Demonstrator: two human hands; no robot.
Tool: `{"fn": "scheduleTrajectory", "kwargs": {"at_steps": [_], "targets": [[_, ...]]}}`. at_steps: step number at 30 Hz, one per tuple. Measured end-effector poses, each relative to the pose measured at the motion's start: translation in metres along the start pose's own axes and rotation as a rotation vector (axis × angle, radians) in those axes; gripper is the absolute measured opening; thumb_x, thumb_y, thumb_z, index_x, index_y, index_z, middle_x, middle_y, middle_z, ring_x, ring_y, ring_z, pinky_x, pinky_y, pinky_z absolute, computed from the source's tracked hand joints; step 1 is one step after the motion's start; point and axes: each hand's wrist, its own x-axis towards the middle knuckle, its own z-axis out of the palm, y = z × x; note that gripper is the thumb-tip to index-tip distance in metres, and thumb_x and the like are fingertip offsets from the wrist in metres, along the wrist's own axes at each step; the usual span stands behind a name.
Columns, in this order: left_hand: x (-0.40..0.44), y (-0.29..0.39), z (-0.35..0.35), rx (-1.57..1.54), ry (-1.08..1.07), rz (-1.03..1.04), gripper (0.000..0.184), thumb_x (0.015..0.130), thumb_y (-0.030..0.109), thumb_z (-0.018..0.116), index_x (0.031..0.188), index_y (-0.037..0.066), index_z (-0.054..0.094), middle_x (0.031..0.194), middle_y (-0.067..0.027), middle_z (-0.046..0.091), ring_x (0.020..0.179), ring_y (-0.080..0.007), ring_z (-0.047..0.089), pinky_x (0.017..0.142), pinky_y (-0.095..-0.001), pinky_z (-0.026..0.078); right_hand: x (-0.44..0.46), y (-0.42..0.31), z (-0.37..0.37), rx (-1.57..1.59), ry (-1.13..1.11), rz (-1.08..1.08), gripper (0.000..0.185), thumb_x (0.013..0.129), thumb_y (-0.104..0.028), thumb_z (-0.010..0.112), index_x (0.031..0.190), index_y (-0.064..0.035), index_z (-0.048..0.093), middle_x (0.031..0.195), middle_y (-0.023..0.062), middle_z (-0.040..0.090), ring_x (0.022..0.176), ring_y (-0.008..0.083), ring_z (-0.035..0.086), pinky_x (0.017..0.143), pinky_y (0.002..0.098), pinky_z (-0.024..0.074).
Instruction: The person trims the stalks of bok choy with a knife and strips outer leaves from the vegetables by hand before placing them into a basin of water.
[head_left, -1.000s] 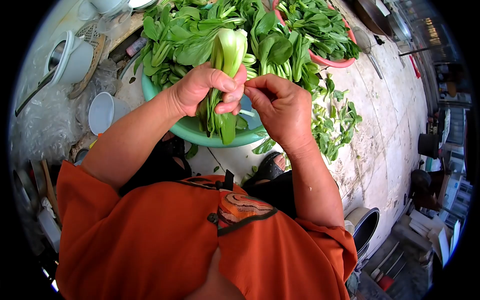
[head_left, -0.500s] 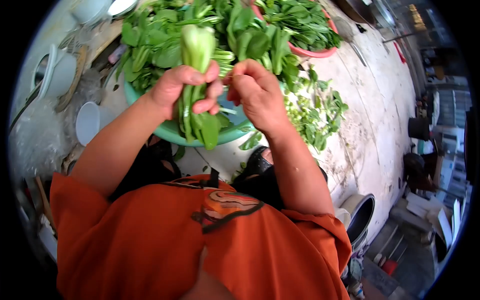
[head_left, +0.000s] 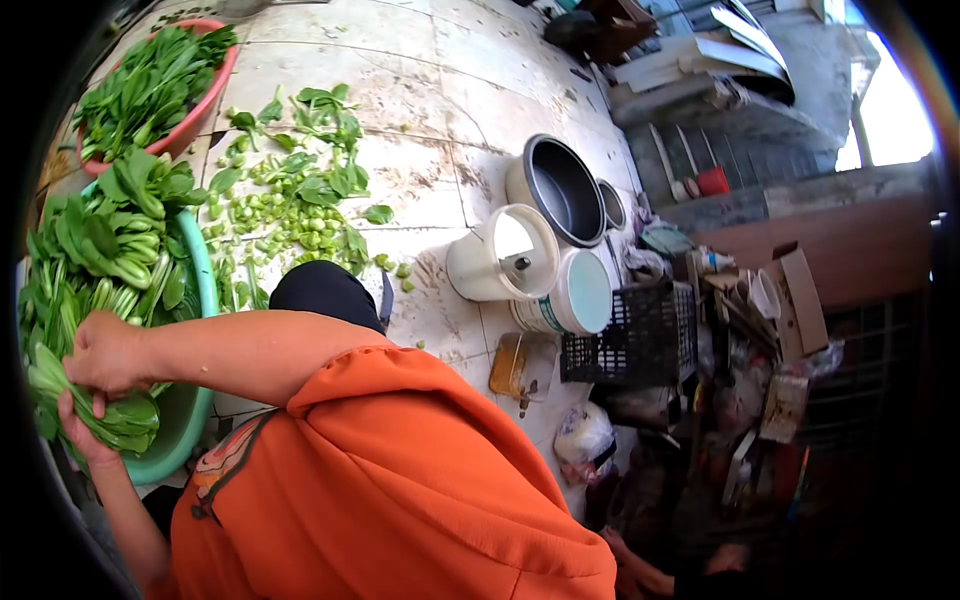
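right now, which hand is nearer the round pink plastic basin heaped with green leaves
Right. In the picture, the right hand is below the pink basin, at the upper side of the pale-stemmed green vegetable bunch; the left hand is lower, farther from the basin.

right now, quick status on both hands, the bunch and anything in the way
Left hand holding bunch over tub. Right hand curled against it, grip unclear. Piled greens crowd close; no blockage seen.
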Motion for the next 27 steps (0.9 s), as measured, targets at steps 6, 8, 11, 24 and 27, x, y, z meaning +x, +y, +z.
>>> {"fn": "scheduleTrajectory", "kwargs": {"at_steps": [6, 8, 11, 24, 27], "targets": [[0.017, -0.007, 0.015, 0.162, 0.080, -0.158, 0.057, 0.089, 0.031, 0.054, 0.137, 0.006, 0.035, 0.100, -0.0083, 0.055, 0.072, -0.0138, 0.049, 0.075, -0.0317, 0.044, -0.022, 0.018, -0.014, -0.208, 0.082, 0.099, 0.027, 0.081, -0.017, 0.062, 0.056, -0.0051, 0.067, 0.048, 0.0060, 0.056, 0.038, 0.0151, 0.048, 0.035, 0.0293, 0.0366], [0.021, -0.012, 0.041, 0.182, 0.112, -0.185, 0.051, 0.089, 0.031, 0.053, 0.132, 0.007, 0.038, 0.100, -0.0090, 0.055, 0.070, -0.0154, 0.051, 0.073, -0.0333, 0.046, -0.021, 0.028, -0.016, -0.235, 0.098, 0.129, 0.018, 0.077, -0.014, 0.065, 0.061, -0.0051, 0.068, 0.050, 0.0072, 0.057, 0.039, 0.0172, 0.050, 0.036, 0.0309, 0.0377], [0.030, -0.017, 0.067, 0.241, 0.160, -0.277, 0.042, 0.091, 0.032, 0.050, 0.125, 0.011, 0.041, 0.092, -0.0095, 0.054, 0.064, -0.0206, 0.053, 0.065, -0.0381, 0.048, -0.027, 0.040, -0.018, -0.276, 0.109, 0.143, 0.017, 0.079, -0.020, 0.066, 0.080, -0.0032, 0.064, 0.060, 0.0091, 0.060, 0.046, 0.0195, 0.054, 0.043, 0.0315, 0.0419], [0.011, -0.024, 0.024, 0.277, 0.181, -0.393, 0.047, 0.090, 0.033, 0.049, 0.130, 0.009, 0.044, 0.094, -0.0114, 0.060, 0.070, -0.0200, 0.054, 0.071, -0.0357, 0.045, 0.008, 0.102, 0.001, -0.158, 0.029, 0.002, 0.012, 0.079, -0.010, 0.068, 0.071, -0.0020, 0.067, 0.058, 0.0068, 0.061, 0.048, 0.0172, 0.056, 0.043, 0.0308, 0.0436], [0.016, -0.021, 0.019, 0.271, 0.181, -0.399, 0.050, 0.089, 0.032, 0.049, 0.133, 0.009, 0.043, 0.095, -0.0108, 0.060, 0.072, -0.0192, 0.054, 0.074, -0.0364, 0.046, -0.005, 0.100, -0.002, -0.272, 0.095, -0.084, 0.011, 0.080, -0.010, 0.066, 0.073, -0.0029, 0.069, 0.059, 0.0070, 0.062, 0.048, 0.0168, 0.056, 0.044, 0.0302, 0.0439]]}}
